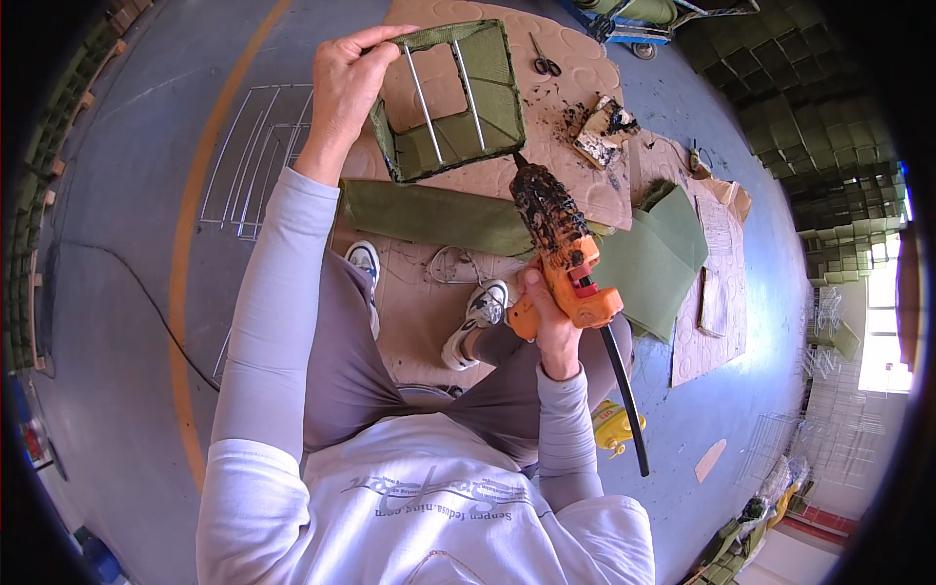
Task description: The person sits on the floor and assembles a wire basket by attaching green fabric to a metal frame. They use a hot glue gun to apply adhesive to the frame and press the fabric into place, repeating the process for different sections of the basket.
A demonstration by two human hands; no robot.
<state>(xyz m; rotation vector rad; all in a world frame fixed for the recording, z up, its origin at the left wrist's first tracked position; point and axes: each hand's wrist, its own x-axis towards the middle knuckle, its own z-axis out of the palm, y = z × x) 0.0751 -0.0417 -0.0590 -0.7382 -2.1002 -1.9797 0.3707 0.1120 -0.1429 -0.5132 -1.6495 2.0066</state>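
Observation:
My left hand pinches the upper left edge of a green fabric box and holds it up, tilted. Two bare metal rods cross the box's opening, and dark glue marks its edges. My right hand is wrapped round the handle of an orange glue gun, its front part caked in black glue. The gun's nozzle is at the lower right corner of the box; whether it touches cannot be told. A black glue stick sticks out of the gun's back end. Below the box lies a green fabric strip.
Cardboard covers the floor ahead, bearing scissors and a glue-smeared block. Green fabric sheets lie at right, a wire frame at left. A yellow package is beside my right leg. Green boxes are stacked far right.

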